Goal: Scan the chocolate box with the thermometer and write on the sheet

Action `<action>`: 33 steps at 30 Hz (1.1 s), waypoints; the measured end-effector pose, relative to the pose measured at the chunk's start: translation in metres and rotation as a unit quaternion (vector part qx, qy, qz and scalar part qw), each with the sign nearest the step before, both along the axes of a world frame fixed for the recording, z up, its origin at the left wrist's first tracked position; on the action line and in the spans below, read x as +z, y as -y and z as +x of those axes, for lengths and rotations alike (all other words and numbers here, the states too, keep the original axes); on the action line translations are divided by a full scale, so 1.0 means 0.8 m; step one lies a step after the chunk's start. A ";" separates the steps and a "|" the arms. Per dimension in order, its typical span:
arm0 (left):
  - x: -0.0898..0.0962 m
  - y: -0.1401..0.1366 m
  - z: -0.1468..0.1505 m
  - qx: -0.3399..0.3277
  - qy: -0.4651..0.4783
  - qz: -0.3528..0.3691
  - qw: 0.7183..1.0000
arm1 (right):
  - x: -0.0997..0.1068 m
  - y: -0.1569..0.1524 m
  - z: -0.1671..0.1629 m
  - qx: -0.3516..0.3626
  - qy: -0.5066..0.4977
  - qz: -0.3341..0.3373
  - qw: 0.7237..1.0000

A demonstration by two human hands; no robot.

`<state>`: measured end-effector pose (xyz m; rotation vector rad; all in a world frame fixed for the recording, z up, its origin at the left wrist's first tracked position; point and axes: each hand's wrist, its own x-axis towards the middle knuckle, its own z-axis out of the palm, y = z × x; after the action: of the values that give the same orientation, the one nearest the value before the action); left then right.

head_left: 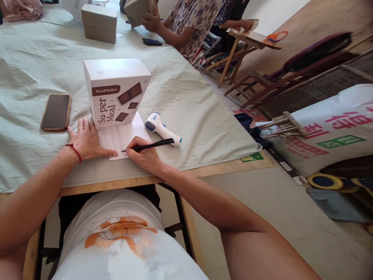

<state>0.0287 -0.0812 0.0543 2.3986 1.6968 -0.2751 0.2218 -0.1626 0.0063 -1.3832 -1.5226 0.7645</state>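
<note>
My right hand is closed around a black pen, whose tip rests at the lower part of a white sheet of paper. Rows of small handwriting cover the sheet's left side. My left hand lies flat with fingers spread, its thumb on the paper's lower left edge and its fingertips close to the box. A white and brown NutriMotion "Su-per Meal" box stands upright on the far part of the sheet, hiding some of it. Just right of the paper lies a white and blue infrared thermometer.
A smartphone lies left of the box on the cloth-covered table. Farther back are a cardboard box, a dark phone and another person holding a box. Wooden chairs, orange scissors and a printed sack are at right.
</note>
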 end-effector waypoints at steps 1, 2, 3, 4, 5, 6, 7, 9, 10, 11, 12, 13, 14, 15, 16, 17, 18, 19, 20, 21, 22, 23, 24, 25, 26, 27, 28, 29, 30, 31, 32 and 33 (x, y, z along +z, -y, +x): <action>0.000 0.000 0.000 0.000 0.001 0.000 1.000 | -0.001 0.000 0.000 0.001 0.001 -0.003 1.000; -0.001 0.000 0.000 0.001 0.002 0.000 1.000 | -0.002 0.000 0.000 0.002 0.002 -0.004 1.000; -0.002 -0.001 -0.001 0.001 0.003 0.002 1.000 | -0.002 -0.001 0.000 0.004 0.001 -0.005 1.000; -0.003 -0.001 -0.001 0.001 0.005 0.003 1.000 | -0.003 -0.001 -0.001 0.005 0.001 -0.005 1.000; -0.004 -0.001 -0.001 0.000 0.007 0.004 1.000 | -0.004 -0.001 0.000 0.006 0.002 -0.006 1.000; -0.005 -0.001 -0.002 0.000 0.009 0.005 1.000 | -0.004 -0.001 0.000 0.007 0.004 -0.007 1.000; -0.005 -0.002 -0.002 -0.001 0.011 0.005 1.000 | -0.004 -0.001 0.000 0.007 0.007 -0.008 1.000; -0.005 -0.001 -0.002 -0.002 0.015 0.006 1.000 | -0.004 -0.001 0.000 0.007 0.012 -0.008 1.000; -0.004 -0.001 -0.002 -0.002 0.016 0.006 1.000 | -0.004 -0.001 -0.001 0.007 0.014 -0.006 1.000; -0.003 -0.001 -0.002 0.000 0.016 0.006 1.000 | -0.004 -0.001 -0.001 0.010 0.015 -0.002 1.000; -0.001 -0.001 -0.001 0.000 0.015 0.004 1.000 | -0.004 -0.001 -0.001 0.013 0.017 0.001 1.000; 0.000 0.000 -0.001 0.000 0.011 0.001 1.000 | -0.003 -0.001 -0.001 0.016 0.019 0.004 1.000; 0.001 0.000 -0.001 0.000 0.008 -0.001 1.000 | -0.003 -0.001 -0.001 0.020 0.022 0.006 1.000; 0.002 0.000 -0.001 0.000 0.004 -0.001 1.000 | -0.002 -0.001 -0.002 0.024 0.026 0.007 0.999; 0.002 -0.001 -0.001 -0.001 0.001 0.000 1.000 | -0.002 -0.002 -0.002 0.027 0.030 0.009 0.999; 0.001 -0.001 -0.002 -0.002 0.000 0.004 1.000 | -0.002 -0.002 -0.002 0.029 0.035 0.011 0.999; 0.001 -0.001 -0.002 -0.002 0.000 0.010 1.000 | -0.002 -0.003 -0.002 0.030 0.040 0.015 0.999; 0.000 -0.002 -0.002 -0.001 0.001 0.015 1.000 | -0.002 -0.003 -0.003 0.032 0.043 0.017 0.998; -0.001 -0.002 -0.003 -0.002 0.002 0.017 1.000 | -0.002 -0.004 -0.003 0.031 0.044 0.020 0.998; -0.001 -0.002 -0.003 -0.003 0.002 0.017 1.000 | -0.002 -0.004 -0.003 0.029 0.045 0.022 0.998; -0.001 -0.002 -0.003 -0.003 0.002 0.016 1.000 | -0.002 -0.005 -0.004 0.028 0.045 0.023 0.998; -0.001 -0.001 -0.003 -0.004 0.001 0.014 1.000 | -0.002 -0.005 -0.004 0.026 0.045 0.023 0.998; 0.000 -0.001 -0.003 -0.005 0.000 0.011 1.000 | -0.002 -0.006 -0.004 0.025 0.044 0.023 0.998; 0.001 -0.001 -0.003 -0.005 -0.001 0.009 1.000 | -0.002 -0.006 -0.005 0.024 0.043 0.024 0.998; 0.002 -0.001 -0.002 -0.005 -0.002 0.008 1.000 | -0.001 -0.006 -0.005 0.023 0.043 0.024 0.999; 0.003 0.000 -0.002 -0.005 -0.004 0.006 1.000 | -0.001 -0.006 -0.006 0.022 0.045 0.022 0.998; 0.003 0.000 -0.002 -0.005 -0.006 0.006 1.000 | 0.000 -0.006 -0.006 0.020 0.047 0.021 0.998; 0.004 0.000 -0.002 -0.005 -0.009 0.006 1.000 | 0.000 -0.006 -0.006 0.018 0.051 0.019 0.998; 0.004 0.000 -0.002 -0.005 -0.011 0.006 1.000 | 0.000 -0.005 -0.007 0.016 0.055 0.017 0.998; 0.004 -0.001 -0.002 -0.005 -0.012 0.008 1.000 | 0.001 -0.005 -0.007 0.015 0.057 0.015 0.998; 0.004 -0.001 -0.002 -0.005 -0.012 0.010 1.000 | 0.001 -0.005 -0.007 0.015 0.058 0.014 0.998; 0.003 -0.001 -0.002 -0.005 -0.011 0.011 1.000 | 0.002 -0.005 -0.007 0.016 0.057 0.014 0.998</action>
<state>0.0274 -0.0804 0.0569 2.4283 1.7057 -0.2867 0.2163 -0.1585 0.0075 -1.4056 -1.6410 0.6915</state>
